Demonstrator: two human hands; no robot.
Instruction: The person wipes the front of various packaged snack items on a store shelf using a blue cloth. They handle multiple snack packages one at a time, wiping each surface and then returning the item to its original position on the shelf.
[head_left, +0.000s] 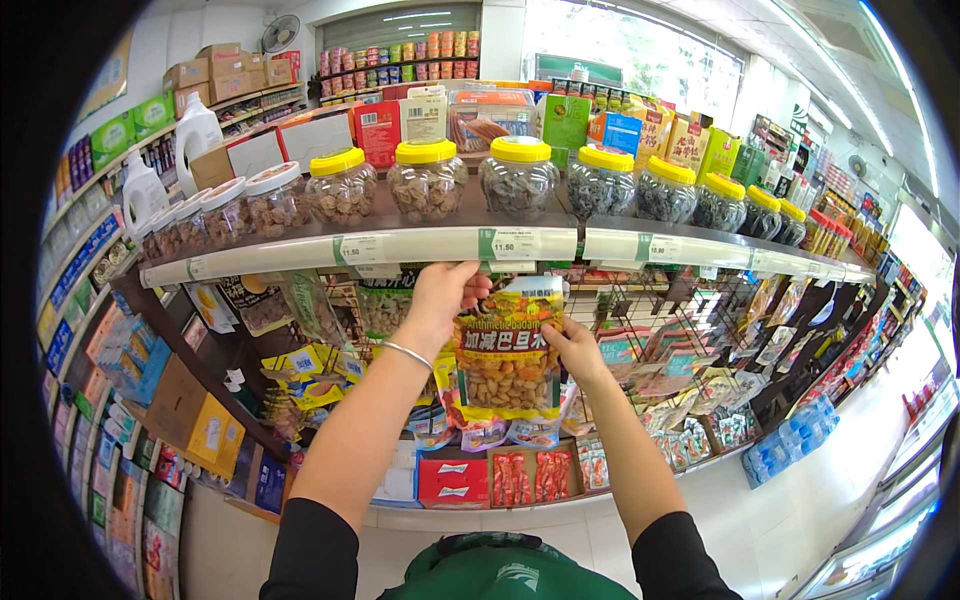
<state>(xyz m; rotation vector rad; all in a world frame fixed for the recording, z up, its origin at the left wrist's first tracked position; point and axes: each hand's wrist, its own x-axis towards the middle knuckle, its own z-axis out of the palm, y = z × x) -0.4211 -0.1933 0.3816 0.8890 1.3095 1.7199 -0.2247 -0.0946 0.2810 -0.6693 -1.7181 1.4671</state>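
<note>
My right hand (577, 351) grips the right edge of an upright nut pouch (510, 360), thumb on its printed front. The yellow and brown pouch shows almonds in its lower half. My left hand (448, 291), with a silver bangle at the wrist, is at the pouch's upper left corner, just under the white price rail (420, 246). Its fingers are curled, and whether they hold the pouch or a fitting under the rail is hidden. Behind the pouch, other snack bags (382, 307) hang in the rack.
Yellow-lidded plastic jars (517, 180) of dried snacks line the shelf above the rail. Wire hooks and grid (592, 307) show at right. Below stand a red carton (453, 484) and an open box of red packets (551, 476). Shrink-wrapped water bottles (791, 439) sit on the floor.
</note>
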